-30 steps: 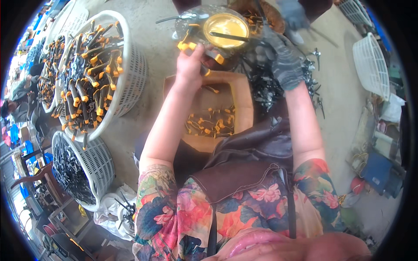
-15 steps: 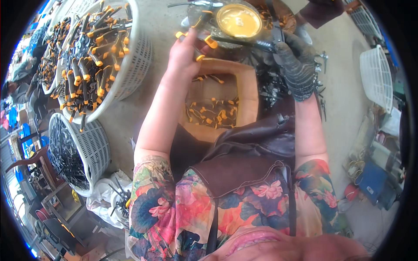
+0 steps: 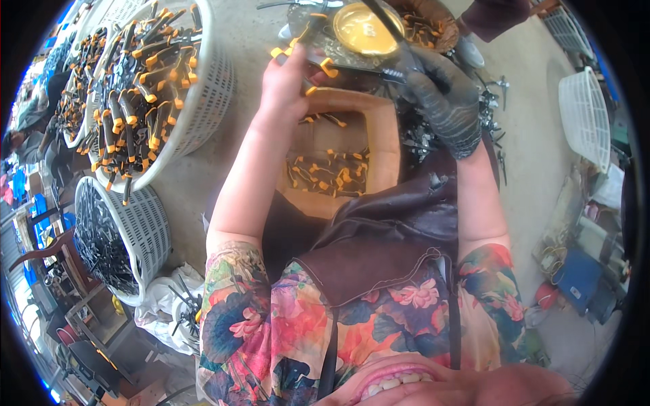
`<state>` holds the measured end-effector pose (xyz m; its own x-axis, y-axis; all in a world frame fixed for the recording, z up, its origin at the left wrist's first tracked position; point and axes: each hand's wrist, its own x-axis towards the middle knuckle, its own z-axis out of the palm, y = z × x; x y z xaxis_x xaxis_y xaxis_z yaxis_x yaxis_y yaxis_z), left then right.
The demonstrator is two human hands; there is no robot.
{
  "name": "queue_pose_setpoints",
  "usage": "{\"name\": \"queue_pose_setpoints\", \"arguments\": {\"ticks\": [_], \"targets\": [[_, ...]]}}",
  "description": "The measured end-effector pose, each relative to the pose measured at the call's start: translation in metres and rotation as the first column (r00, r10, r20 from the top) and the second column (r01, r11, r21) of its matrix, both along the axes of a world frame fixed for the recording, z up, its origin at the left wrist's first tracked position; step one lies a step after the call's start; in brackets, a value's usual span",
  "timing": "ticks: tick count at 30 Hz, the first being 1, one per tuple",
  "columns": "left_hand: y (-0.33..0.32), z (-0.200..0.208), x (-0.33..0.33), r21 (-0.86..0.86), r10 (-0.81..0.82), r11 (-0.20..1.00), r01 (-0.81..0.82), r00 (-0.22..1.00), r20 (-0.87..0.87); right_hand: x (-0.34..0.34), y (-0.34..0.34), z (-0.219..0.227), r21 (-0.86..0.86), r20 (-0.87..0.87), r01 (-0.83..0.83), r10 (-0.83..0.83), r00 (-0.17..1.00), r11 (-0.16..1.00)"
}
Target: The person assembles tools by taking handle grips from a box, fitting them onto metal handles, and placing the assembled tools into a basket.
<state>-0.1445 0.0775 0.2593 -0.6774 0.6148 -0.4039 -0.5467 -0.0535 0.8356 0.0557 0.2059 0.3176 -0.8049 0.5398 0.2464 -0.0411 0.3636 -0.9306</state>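
My bare left hand (image 3: 286, 84) is closed around several black-and-orange handle grips (image 3: 328, 66), whose orange ends stick out past the fingers. From it a long dark bar (image 3: 359, 68) reaches across to my right hand (image 3: 443, 98), which wears a grey striped glove. The gloved fingers are wrapped round a dark, long-handled tool (image 3: 384, 19), slanting up to the left past a round dish of yellow stuff (image 3: 369, 30). What lies inside the glove's grip is partly hidden. Below the hands stands a cardboard box (image 3: 384, 145) with several similar grips (image 3: 332, 172) inside.
At the left stand a large white basket (image 3: 215, 95) heaped with black-and-orange handled tools and a smaller basket (image 3: 152, 223) of dark metal parts. Dark metal pieces (image 3: 420, 135) lie beside the box. A round brown container (image 3: 443, 30) sits beyond. A white basket (image 3: 583, 118) stands far right.
My right hand has moved left, closer to my left hand. The dark tool in it has swung from nearly upright to leaning left across the yellow dish. My left hand has barely moved.
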Motion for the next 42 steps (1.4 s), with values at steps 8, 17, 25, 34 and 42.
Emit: {"name": "queue_pose_setpoints", "arguments": {"ticks": [8,17,25,34,42], "targets": [[0.014,0.006,0.054,-0.088,0.082,0.993,-0.080,0.996,0.022,-0.023,-0.012,-0.042,0.090,-0.042,0.085,-0.082,0.996,0.992],[0.006,0.008,0.048,0.024,0.133,0.991,-0.133,0.991,0.009,-0.032,-0.019,-0.032,-0.122,0.010,0.005,-0.003,1.000,0.992],[-0.002,0.024,0.027,0.096,0.149,0.985,-0.142,0.986,-0.069,-0.024,-0.002,-0.005,-0.191,-0.173,-0.065,0.032,0.984,0.979],[-0.007,0.037,0.025,0.255,-0.172,0.953,0.165,0.985,0.005,-0.027,0.006,0.003,0.480,-0.024,0.245,-0.266,0.964,0.842],[0.001,0.019,0.028,0.325,-0.201,0.943,0.070,0.898,0.390,-0.015,0.018,0.015,-0.725,-0.473,-0.444,0.087,0.877,0.526]]}}
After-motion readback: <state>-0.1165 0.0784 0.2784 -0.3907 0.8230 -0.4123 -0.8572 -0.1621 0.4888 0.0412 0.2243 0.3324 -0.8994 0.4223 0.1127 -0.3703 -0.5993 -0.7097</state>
